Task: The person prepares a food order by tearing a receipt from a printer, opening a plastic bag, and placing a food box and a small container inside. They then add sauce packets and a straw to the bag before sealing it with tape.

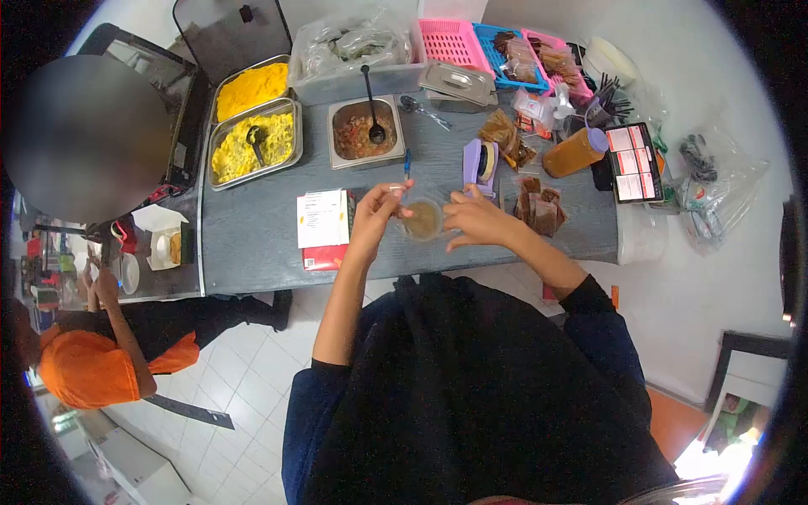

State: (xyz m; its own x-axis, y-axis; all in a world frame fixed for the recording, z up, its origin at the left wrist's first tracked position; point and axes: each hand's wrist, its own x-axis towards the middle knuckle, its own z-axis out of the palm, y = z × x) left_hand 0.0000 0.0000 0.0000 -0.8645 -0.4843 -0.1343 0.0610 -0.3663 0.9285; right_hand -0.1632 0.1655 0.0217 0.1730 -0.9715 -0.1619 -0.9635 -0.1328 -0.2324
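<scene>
**Reader:** Where does the cup lie from your grip?

**Me:** The clear plastic cup [423, 224], with something brownish in it, lies between my two hands over the near half of the table [252, 223]. My left hand [379, 212] is at its left rim, my right hand [478, 220] at its right.

**Reader:** How far closed is each?

**Me:** My left fingers are curled, thumb towards the rim; whether they pinch the cup or something pale at their tips, I cannot tell. My right fingers are loosely spread, thumb apart, with no firm hold visible.

**Reader:** Its long axis?

**Me:** Seen from above, the mouth is round, so no sideways axis favours either hand; both are close. I judge that the next move turns on this opposed, left-and-right placement. Whether the base touches the table is hidden.

**Reader:** And beyond?

**Me:** A red box [324, 257] under papers [323, 219] lies left of my left hand. Farther off are a purple holder [471, 172], beyond my right fingers, and a metal pan [368, 161] with a black ladle [377, 133].
</scene>
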